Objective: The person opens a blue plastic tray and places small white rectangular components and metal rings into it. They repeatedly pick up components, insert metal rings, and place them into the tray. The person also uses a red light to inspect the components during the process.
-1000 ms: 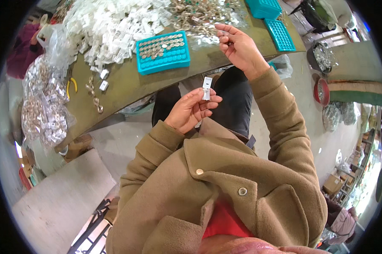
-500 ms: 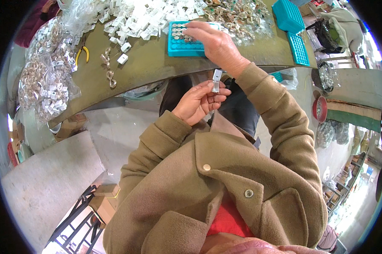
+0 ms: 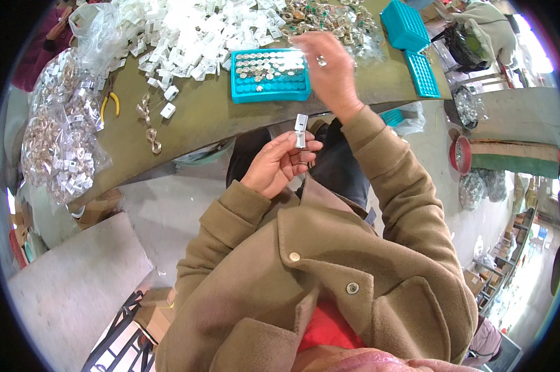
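My left hand (image 3: 272, 164) pinches a small white hinged box (image 3: 301, 123) upright over my lap, its lid swung up. Just right of the turquoise tray (image 3: 240, 93), my right hand (image 3: 334, 73) hovers over the table, partly blurred. A small round silver disc (image 3: 321, 60) shows in its curled fingers. Rows of silver discs (image 3: 261, 64), like button cells, fill the tray's far part; a few lie loose over its nearer pockets. Behind the tray spreads a heap of small white boxes (image 3: 196, 37). To its right is a pile of shiny gold and clear trinkets (image 3: 336, 22).
Yellow-handled pliers (image 3: 111, 106), a beaded trinket (image 3: 152, 140) and two loose white boxes lie on the left. Filled clear bags (image 3: 63, 124) crowd the table's left end. More turquoise trays (image 3: 421, 73) stand at the right. A person's hand (image 3: 58, 26) and maroon sleeve appear far left.
My right hand has lifted off the tray and moved right, with a disc in its fingers, uncovering the rows. My left hand still holds the hinged box. The whole view has shifted slightly.
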{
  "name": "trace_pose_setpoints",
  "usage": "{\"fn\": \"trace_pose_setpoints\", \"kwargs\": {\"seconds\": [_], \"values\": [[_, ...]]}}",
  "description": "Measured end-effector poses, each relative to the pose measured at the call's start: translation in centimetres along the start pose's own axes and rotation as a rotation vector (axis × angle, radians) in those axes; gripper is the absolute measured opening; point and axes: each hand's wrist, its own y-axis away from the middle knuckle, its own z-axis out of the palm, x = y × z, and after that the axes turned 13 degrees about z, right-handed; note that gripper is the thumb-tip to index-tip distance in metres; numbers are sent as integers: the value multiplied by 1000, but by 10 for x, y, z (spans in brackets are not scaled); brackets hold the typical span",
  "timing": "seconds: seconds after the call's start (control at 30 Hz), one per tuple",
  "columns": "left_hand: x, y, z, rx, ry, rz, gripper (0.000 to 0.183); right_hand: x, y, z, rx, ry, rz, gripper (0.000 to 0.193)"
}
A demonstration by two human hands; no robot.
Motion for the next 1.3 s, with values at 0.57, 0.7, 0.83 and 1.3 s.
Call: {"fn": "trace_pose_setpoints", "kwargs": {"seconds": [0.57, 0.7, 0.83, 1.3], "values": [[10, -11, 14, -126, -111, -39, 30, 90, -62, -35, -253, -162, 511, 24], [21, -15, 22, -116, -111, 2, 30, 106, -59, -52, -233, -478, 726, 21], [30, -18, 35, -68, -118, 69, 22, 111, -62, -54, -236, -869, 791, 23], [42, -9, 60, 41, -278, 165, 19, 88, -53, -42, -262, -538, 689, 24]]}}
